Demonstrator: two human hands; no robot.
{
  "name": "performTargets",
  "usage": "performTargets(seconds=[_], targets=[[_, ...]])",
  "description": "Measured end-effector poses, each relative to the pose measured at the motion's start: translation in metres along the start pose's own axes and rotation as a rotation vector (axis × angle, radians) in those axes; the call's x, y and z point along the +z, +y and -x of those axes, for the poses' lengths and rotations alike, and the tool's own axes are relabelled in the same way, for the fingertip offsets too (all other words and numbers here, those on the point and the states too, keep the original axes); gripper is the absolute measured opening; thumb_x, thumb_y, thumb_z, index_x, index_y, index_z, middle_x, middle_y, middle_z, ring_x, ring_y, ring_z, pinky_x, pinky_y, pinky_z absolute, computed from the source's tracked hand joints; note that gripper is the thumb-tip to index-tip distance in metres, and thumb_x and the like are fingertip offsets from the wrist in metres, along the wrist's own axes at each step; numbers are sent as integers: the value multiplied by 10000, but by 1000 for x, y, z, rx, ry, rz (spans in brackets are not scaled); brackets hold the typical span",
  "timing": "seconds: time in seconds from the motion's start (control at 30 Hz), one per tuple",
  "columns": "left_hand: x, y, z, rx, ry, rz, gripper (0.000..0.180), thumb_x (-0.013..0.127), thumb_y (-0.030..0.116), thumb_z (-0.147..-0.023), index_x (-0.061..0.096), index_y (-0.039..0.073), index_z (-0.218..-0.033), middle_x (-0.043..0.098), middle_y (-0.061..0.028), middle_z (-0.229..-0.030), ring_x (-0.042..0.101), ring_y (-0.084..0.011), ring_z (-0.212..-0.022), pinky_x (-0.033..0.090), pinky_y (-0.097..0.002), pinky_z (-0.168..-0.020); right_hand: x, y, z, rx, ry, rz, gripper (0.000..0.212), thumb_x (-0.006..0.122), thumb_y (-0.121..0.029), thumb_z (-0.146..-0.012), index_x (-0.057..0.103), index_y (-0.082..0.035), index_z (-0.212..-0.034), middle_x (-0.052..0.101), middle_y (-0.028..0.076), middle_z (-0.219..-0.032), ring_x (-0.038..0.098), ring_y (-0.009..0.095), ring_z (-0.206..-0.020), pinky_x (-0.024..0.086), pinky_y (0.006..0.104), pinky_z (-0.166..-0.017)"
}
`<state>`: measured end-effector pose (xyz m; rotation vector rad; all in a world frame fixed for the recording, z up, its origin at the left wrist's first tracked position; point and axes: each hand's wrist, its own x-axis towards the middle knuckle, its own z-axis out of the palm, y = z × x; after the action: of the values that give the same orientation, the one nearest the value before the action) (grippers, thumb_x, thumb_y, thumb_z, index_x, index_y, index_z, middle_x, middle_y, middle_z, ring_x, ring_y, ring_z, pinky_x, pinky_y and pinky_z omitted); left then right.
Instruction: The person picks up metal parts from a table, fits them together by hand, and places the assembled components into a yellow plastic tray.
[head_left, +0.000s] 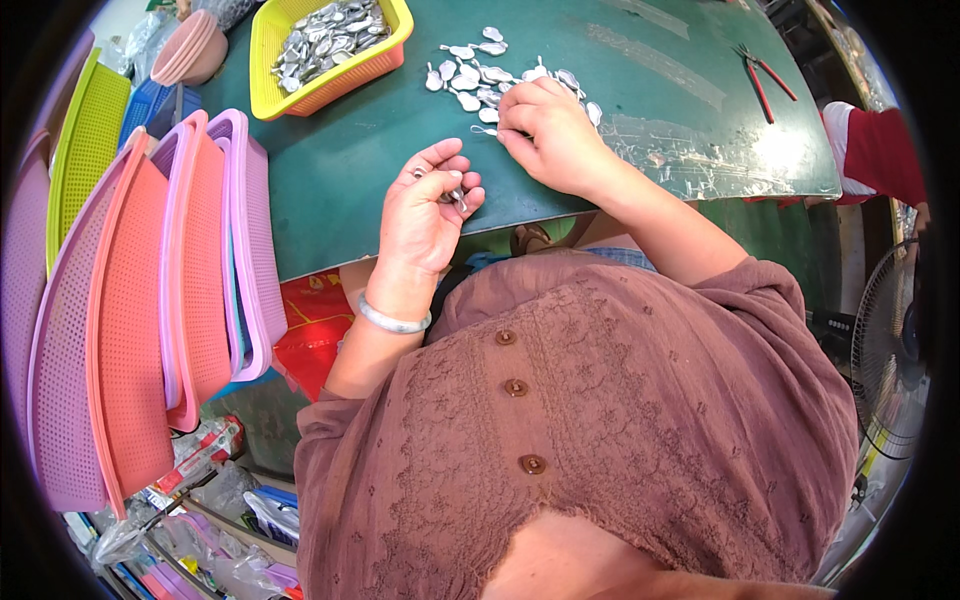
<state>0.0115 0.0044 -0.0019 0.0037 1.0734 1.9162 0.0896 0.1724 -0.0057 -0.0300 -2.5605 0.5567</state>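
"So, starting at the left, what is the yellow basket (262,65) holding?"

"It's holding a heap of small silver pieces (335,40), flattish and shiny, their long axes crossing every way."

"And the left hand (425,210)?"

"Its palm is facing up and its fingers are curling round at least one silver piece (458,197), the thumb closing over from above. The end that's showing is slanting down toward the right."

"How are you expecting these to handle?"

"Going by the metallic look, I'm guessing light, stiff and a bit slippery, hardly fragile, though the thin tails may be bending easily. I'd be taking hold across the rounded body, by its edges."

"Which way are the loose pieces (467,83) pointing?"

"They're lying scattered on the green table (350,170), beyond the left hand. The leftmost is pointing its narrow tail away from the person; one farther off is pointing its tail left."

"And the right hand (550,135)?"

"It's reaching palm down over the near edge of that scatter. A thin loop (484,130) is poking out leftward beside the thumb, its axis running roughly left to right. Whether the fingers are pinching anything, I'm not able to tell."
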Motion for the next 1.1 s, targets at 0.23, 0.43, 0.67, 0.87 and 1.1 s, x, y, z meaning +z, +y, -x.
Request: performTargets(seconds=[0.23, 0.43, 0.67, 0.87, 1.1], targets=[[16, 3, 1, 19, -90, 18, 214, 551, 34, -806, 522, 13, -1018, 555, -43, -785, 529, -128, -640, 419, -238, -512, -18, -9, -7, 577, -137, -977, 148, 577, -155, -799, 617, -13, -792, 567, 5, -704, 478, 78, -654, 394, 227, -596], [26, 2, -3, 30, -122, -10, 110, 523, 85, -848, 514, 44, -950, 559, -57, -786, 510, -135, -650, 404, -227, -516, -22, -6, -5, 570, -207, -998, 169, 567, -159, -822, 619, -6, -871, 573, 8, -835, 488, 77, -761, 387, 223, -702], [13, 0, -9, -50, -54, 119, 128, 498, 136, -823, 522, 35, -898, 585, -115, -855, 569, -228, -759, 485, -309, -615, -32, 12, 2, 21, -163, -122, 131, 624, -69, -716, 620, -34, -842, 553, 60, -921, 501, 214, -896, 399, 311, -791], [8, 1, -12, -35, -119, 100, 185, 481, 81, -815, 518, 20, -985, 575, -87, -827, 563, -206, -750, 483, -300, -613, -34, 12, 12, -66, -140, 77, 138, 645, -38, -652, 623, -48, -789, 522, 58, -981, 464, 246, -951, 388, 353, -821], [10, 0, -10, -44, -71, 6, 215, 519, 40, -799, 503, 14, -1012, 528, -40, -744, 522, -147, -672, 441, -245, -549, -29, 17, 12, -88, -122, 6, 109, 636, -39, -666, 618, -29, -774, 522, 66, -973, 460, 253, -938, 389, 352, -824]])
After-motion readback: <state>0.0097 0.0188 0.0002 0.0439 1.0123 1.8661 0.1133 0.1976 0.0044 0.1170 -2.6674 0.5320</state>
